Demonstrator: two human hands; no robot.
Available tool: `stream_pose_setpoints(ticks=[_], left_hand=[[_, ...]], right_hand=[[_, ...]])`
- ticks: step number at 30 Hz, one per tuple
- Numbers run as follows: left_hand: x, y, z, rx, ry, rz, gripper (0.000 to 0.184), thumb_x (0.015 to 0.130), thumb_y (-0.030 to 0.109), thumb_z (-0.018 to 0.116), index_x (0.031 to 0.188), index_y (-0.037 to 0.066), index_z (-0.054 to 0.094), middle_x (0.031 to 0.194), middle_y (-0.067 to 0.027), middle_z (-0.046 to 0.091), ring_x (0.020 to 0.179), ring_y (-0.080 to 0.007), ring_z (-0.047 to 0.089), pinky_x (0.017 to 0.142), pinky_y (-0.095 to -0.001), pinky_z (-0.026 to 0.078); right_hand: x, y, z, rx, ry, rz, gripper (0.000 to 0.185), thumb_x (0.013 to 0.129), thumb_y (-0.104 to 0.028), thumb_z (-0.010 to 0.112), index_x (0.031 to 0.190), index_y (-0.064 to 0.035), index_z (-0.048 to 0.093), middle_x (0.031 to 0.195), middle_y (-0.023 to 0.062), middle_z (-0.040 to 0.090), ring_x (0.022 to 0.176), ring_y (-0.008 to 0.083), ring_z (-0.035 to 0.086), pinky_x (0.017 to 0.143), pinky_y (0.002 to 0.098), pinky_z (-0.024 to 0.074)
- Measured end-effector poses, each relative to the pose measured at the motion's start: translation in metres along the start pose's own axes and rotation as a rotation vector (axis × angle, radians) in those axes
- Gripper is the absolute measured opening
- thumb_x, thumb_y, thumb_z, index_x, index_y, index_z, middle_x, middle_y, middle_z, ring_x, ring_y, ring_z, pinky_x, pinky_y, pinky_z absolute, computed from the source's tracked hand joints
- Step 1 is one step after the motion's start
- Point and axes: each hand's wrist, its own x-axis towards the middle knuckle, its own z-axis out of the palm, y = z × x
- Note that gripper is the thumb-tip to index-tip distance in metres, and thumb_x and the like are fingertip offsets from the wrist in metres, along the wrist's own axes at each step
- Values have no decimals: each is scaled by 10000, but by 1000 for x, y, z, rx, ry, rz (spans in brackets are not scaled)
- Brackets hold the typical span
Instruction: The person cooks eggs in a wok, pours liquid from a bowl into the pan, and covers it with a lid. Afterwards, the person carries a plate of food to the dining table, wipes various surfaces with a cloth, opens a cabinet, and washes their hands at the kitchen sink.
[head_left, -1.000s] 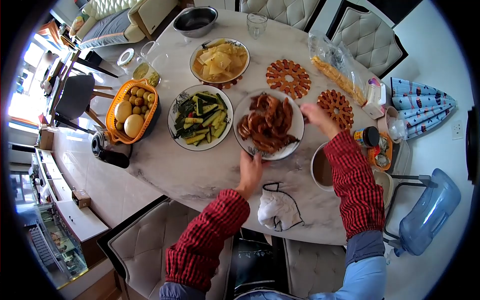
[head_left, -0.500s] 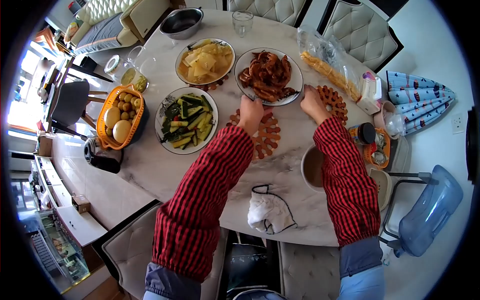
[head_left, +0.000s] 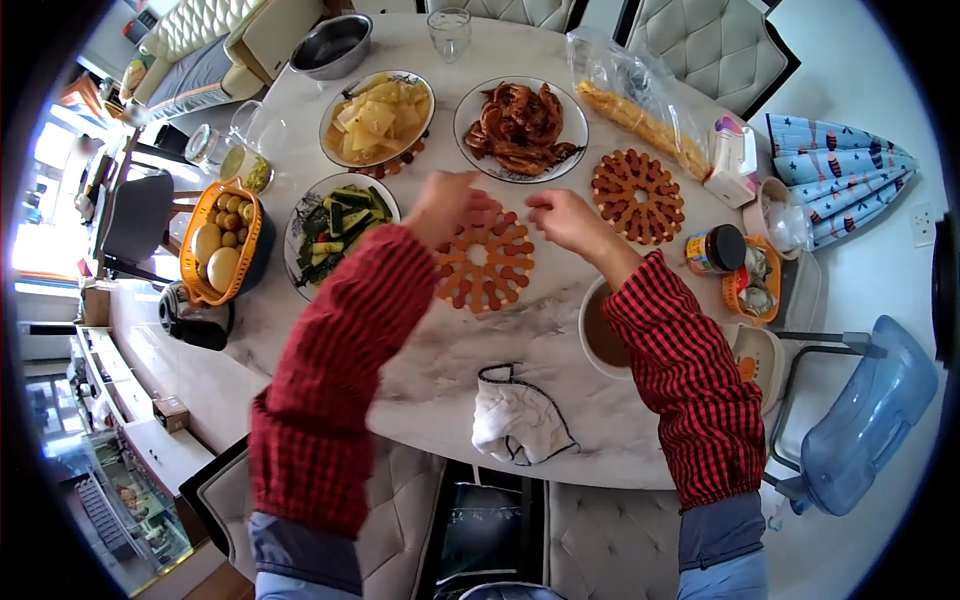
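My left hand (head_left: 447, 208), a little blurred, is over the upper left edge of a brown wooden trivet (head_left: 478, 255), beside the plate of cucumber (head_left: 345, 222). It holds nothing and its fingers look apart. My right hand (head_left: 568, 218) is just right of that trivet, fingers loosely bent and apart, with nothing in them. Beyond both hands, a white plate of reddish-brown braised meat (head_left: 520, 130) rests on the table. A second trivet (head_left: 638, 197) lies to the right of it. Under my right forearm stands a bowl of brownish liquid (head_left: 603, 330), partly hidden by the sleeve.
A plate of yellow potato-like slices (head_left: 377, 118) stands back left, near a metal basin (head_left: 332, 47) and a glass (head_left: 450, 35). An orange basket (head_left: 222, 245) is at the left. A bagged breadstick (head_left: 645, 125) and jar (head_left: 715, 249) are right. A white cloth (head_left: 520, 415) lies in front.
Both hands have let go of the meat plate and drawn back toward me, the left one moving leftward. The plate now rests farther back, and the middle trivet is more exposed.
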Motion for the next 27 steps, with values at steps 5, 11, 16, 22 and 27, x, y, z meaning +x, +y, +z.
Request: stream_pose_setpoints(ticks=[5, 11, 16, 22, 27], left_hand=[[-34, 6, -120, 140, 547, 476, 249, 735, 129, 430, 945, -1, 464, 759, -53, 491, 617, -141, 476, 537, -254, 405], [-87, -87, -194, 259, 807, 315, 305, 725, 128, 472, 1006, 14, 443, 881, -84, 464, 785, -161, 446, 698, -276, 373], [-94, -105, -219, -197, 307, -14, 312, 802, 120, 378, 1089, -4, 377, 996, -90, 467, 818, -194, 482, 690, -288, 405], [-87, -94, -220, -459, 44, 111, 288, 829, 36, 290, 1093, -59, 354, 1057, -172, 466, 912, -262, 514, 791, -365, 428], [-84, -96, -224, -324, 26, 129, 294, 829, 12, 275, 1103, -73, 338, 1081, -189, 447, 941, -265, 502, 810, -358, 431]], right_hand=[[31, -64, 42, 895, -301, 165, 351, 807, -107, 398, 1091, 99, 382, 1045, 192, 480, 894, 271, 510, 768, 338, 432], [126, -77, 132, 1405, -221, 267, 208, 760, -94, 422, 903, 55, 445, 814, 129, 504, 733, 200, 498, 677, 304, 414], [141, -92, 130, 1437, -393, 296, 216, 781, -136, 404, 902, 32, 463, 880, 147, 533, 808, 244, 530, 693, 329, 435], [150, -114, 136, 1524, -159, 475, 223, 785, -82, 364, 942, 76, 377, 826, 198, 498, 770, 300, 534, 704, 413, 444], [167, -123, 122, 1412, -45, 667, 367, 807, -42, 275, 1134, 113, 215, 980, 257, 395, 845, 325, 500, 719, 429, 458]])
